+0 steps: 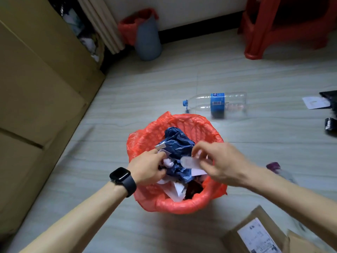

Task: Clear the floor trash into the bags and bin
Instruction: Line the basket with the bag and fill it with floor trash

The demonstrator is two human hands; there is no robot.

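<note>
A bin lined with a red bag [182, 204] stands on the floor right below me. It holds crumpled dark blue plastic [177, 143] and white paper scraps [177, 191]. My left hand [147, 168], with a black watch on its wrist, reaches into the bin with its fingers curled among the scraps. My right hand [221, 162] hovers over the bin's right side and pinches a small pale translucent piece [189, 162]. A clear plastic bottle [217, 104] with a blue label and blue cap lies on the floor behind the bin.
A grey bin with a red bag [145, 33] stands by the far wall, a red plastic stool [284, 26] at back right. Cardboard boxes [36, 99] line the left. A labelled cardboard box [262, 232] lies near right, black bags and paper [317, 103] at far right, a purple item [273, 166] beside my right arm.
</note>
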